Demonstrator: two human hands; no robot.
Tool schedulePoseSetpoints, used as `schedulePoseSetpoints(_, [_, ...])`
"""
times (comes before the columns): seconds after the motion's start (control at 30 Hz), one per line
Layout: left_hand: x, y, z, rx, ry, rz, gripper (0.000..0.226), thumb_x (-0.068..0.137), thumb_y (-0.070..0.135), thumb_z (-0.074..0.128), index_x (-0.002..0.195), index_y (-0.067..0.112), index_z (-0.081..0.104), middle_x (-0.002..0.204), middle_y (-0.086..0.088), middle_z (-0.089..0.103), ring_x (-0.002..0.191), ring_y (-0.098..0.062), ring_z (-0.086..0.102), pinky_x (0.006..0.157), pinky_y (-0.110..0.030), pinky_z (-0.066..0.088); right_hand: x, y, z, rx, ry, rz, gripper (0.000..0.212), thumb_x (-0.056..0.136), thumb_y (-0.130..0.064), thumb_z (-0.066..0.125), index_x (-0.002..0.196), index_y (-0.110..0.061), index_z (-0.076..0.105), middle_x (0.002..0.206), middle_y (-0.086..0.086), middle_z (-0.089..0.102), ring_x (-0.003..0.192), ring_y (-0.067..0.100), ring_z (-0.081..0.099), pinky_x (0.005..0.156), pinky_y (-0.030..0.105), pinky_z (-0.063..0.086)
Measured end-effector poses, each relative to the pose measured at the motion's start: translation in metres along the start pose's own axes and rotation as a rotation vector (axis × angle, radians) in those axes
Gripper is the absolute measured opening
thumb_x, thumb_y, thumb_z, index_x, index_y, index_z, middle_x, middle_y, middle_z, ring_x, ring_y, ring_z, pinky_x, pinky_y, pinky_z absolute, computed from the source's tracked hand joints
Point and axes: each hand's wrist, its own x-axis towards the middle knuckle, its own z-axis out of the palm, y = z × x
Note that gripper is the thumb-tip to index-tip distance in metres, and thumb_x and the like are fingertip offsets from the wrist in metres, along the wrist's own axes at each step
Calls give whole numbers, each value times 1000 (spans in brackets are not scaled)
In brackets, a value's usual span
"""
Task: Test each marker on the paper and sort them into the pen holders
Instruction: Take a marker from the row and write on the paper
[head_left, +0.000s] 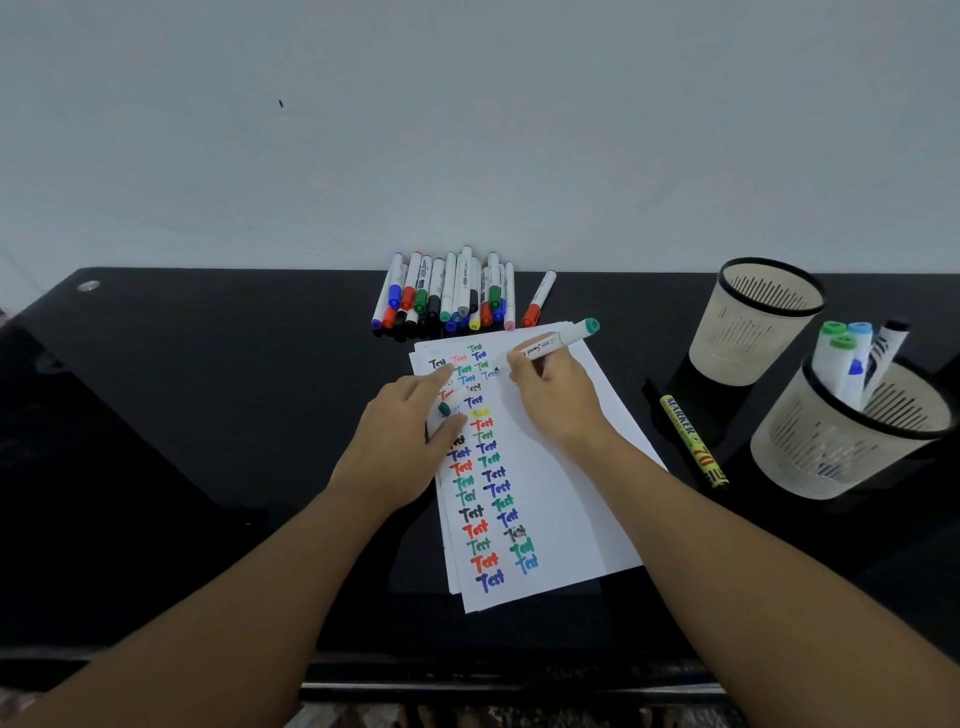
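Risk: smearing wet ink under left hand (410, 431) pinching green cap (444, 409) | right hand (550, 395) grasping marker (556, 340), tip on paper (566, 493) | missorting into pen holders (852, 441).

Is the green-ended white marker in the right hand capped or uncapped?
Uncapped: the white marker has its bare tip on the paper, and the left hand holds a green cap.

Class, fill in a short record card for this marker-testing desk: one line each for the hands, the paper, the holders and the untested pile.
Right hand: grips white teal-ended marker, tip on paper
Left hand: presses white paper sheets, pinches green cap
Far beige slotted holder: looks empty
Near beige slotted holder: several markers
Pile of capped markers: by wall
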Motion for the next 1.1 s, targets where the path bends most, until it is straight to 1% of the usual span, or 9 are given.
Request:
schedulePoseSetpoints(0.13, [3, -3, 1, 18, 1, -10, 53, 100, 51, 51, 148, 29, 48, 143, 10, 47, 130, -9, 39, 110, -34, 37, -1, 2, -4, 221, 58, -123, 9, 107, -33, 54, 114, -33, 59, 95, -9, 68, 89, 4, 66, 84, 27, 54])
schedulePoseSetpoints(0.27, [4, -6, 4, 0, 41, 21, 34, 102, 39, 55, 133, 28, 63, 133, 10, 52, 122, -9, 43, 104, -31, 39, -1, 5, -2, 235, 72, -148, 13, 108, -28, 52, 112, -30, 64, 80, -13, 65, 71, 4, 61, 80, 33, 55])
schedulePoseSetpoints(0.33, [3, -6, 4, -3, 65, 26, 32, 102, 36, 57, 131, 26, 64, 126, 9, 53, 118, -10, 43, 102, -34, 42, -2, 6, -2, 228, 36, -125, 19, 107, -18, 51, 116, -31, 62, 89, -14, 67, 82, 6, 64, 85, 33, 52])
schedulePoseSetpoints(0.47, [0, -6, 3, 54, 111, 62, 30, 101, 35, 58, 129, 27, 65, 106, 9, 52, 102, -11, 42, 91, -37, 46, -4, 2, -11, 93, -176, -151, 75, 96, 13, 38, 153, -34, 34, 143, -4, 55, 126, 4, 50, 104, 23, 35])
schedulePoseSetpoints(0.53, [0, -5, 2, 58, 107, 67, 30, 102, 35, 57, 130, 27, 64, 105, 10, 53, 101, -10, 43, 91, -36, 45, -3, -3, -16, 142, -217, -137, 72, 98, 8, 37, 157, -33, 31, 153, -4, 47, 132, 4, 44, 103, 22, 32])
schedulePoseSetpoints(0.73, [-2, -3, 1, 56, 118, 78, 29, 104, 31, 52, 131, 23, 61, 114, 7, 60, 102, -10, 46, 90, -33, 44, -8, -20, -30, 334, -96, -71, 30, 109, -23, 48, 136, -34, 54, 126, 2, 64, 77, 13, 71, 79, 40, 58])
schedulePoseSetpoints(0.83, [-4, 0, -1, 51, 122, 64, 31, 106, 30, 50, 134, 21, 59, 119, 5, 63, 103, -11, 48, 90, -31, 40, -14, -20, -42, 43, -225, -130, 48, 107, -24, 55, 145, -39, 30, 113, -4, 70, 74, 18, 65, 69, 35, 57])
schedulePoseSetpoints(0.97, [-6, 2, -3, 40, 123, 42, 32, 107, 30, 47, 135, 20, 58, 121, 4, 64, 100, -8, 47, 88, -28, 36, -16, -8, -49, -645, -288, -329, 23, 106, -35, 54, 129, -32, 52, 108, -10, 64, 96, 19, 63, 70, 34, 48])
schedulePoseSetpoints(1.1, [-6, 3, -3, 41, 118, 33, 33, 107, 32, 45, 136, 22, 57, 119, 4, 65, 98, -10, 51, 87, -30, 41, -15, -2, -52, -737, -249, -402, 27, 107, -37, 49, 134, -39, 57, 112, -8, 63, 91, 13, 55, 75, 34, 45])
